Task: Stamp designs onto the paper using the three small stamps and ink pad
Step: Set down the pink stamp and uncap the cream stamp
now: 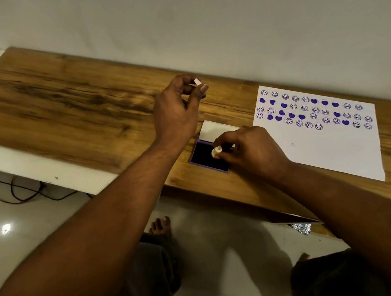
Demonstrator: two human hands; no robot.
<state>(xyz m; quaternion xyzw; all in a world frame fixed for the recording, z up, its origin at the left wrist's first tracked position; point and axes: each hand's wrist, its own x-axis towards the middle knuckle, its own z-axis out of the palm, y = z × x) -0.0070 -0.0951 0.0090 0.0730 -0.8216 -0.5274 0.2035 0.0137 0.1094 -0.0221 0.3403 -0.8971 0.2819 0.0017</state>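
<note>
A purple ink pad [206, 156] lies open near the table's front edge, its white lid [216, 129] flipped back behind it. My right hand [250, 151] pinches a small white stamp [216, 151] just over the pad's right side. My left hand [176, 111] is raised above the table behind the pad and pinches another small white stamp [197, 81] at its fingertips. The white paper [330, 150] lies to the right, its upper part covered with several purple smiley faces and hearts [313, 109]. A third stamp is not visible.
The wooden table [64, 101] stands against a pale wall. Its front edge runs diagonally past the pad. Below are a glossy floor, cables [15, 190] at the left, a bare foot [160, 225] and a crumpled foil scrap [300, 228].
</note>
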